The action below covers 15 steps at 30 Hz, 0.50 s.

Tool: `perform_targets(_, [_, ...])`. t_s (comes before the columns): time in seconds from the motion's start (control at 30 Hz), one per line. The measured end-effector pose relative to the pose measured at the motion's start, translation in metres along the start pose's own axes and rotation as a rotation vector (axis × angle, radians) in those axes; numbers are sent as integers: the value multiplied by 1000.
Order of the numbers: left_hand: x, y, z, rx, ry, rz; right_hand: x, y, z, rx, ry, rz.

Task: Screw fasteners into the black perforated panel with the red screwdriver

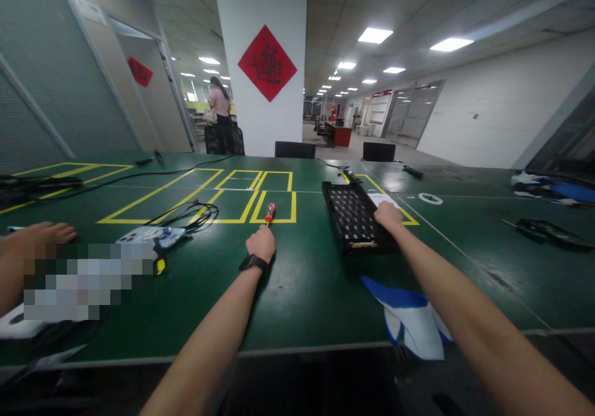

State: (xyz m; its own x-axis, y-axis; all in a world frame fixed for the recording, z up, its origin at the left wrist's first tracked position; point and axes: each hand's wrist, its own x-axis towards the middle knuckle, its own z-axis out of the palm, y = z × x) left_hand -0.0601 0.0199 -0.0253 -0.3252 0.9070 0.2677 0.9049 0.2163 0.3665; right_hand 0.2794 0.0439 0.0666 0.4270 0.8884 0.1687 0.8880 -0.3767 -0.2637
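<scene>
Head view: your left hand [261,244] is bent at the shaft end of a red-handled screwdriver [270,212], over the middle of the green bench [302,292], beside the near side of the yellow tape outlines [273,221]; its back hides the fingers, so you cannot tell from here whether they pinch the shaft or only touch it. If that hold is loose, the round handle, pointing away from you toward the far edge, could swing or roll off line. Your right hand [389,216] closes narrowly over the right rim of the black case [356,217], which lies right of the bench's middle. With one side held and the other unsupported, an uneven pull could twist the case, and a push toward the far edge could knock the black tool [352,175] just behind it. The white sheet [382,201] beside your right hand could get dragged along or creased. Nearer you, the blue-and-white glove [413,317] appears to droop over the bench's near edge, so your right forearm could sweep it to the floor. Toward the left edge, the loose cables [204,213] could snag your left sleeve-less forearm if it strays, and a co-worker's hand [46,237] rests there, calling for room.
</scene>
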Motion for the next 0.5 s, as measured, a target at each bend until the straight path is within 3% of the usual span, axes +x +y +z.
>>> perform_targets(0.13, [-3,3,-3,106,-13,27,7,84,-32,-88,1,102])
perform_targets(0.27, [2,0,-5,72,-78,27,1,146,-40,-138,-18,140])
perform_targets(0.37, [5,-4,-7,29,-105,45,-3,171,-35,-156,-6,151])
perform_targets(0.5, [5,-6,-8,8,-134,49,-7,180,-27,-167,64,141])
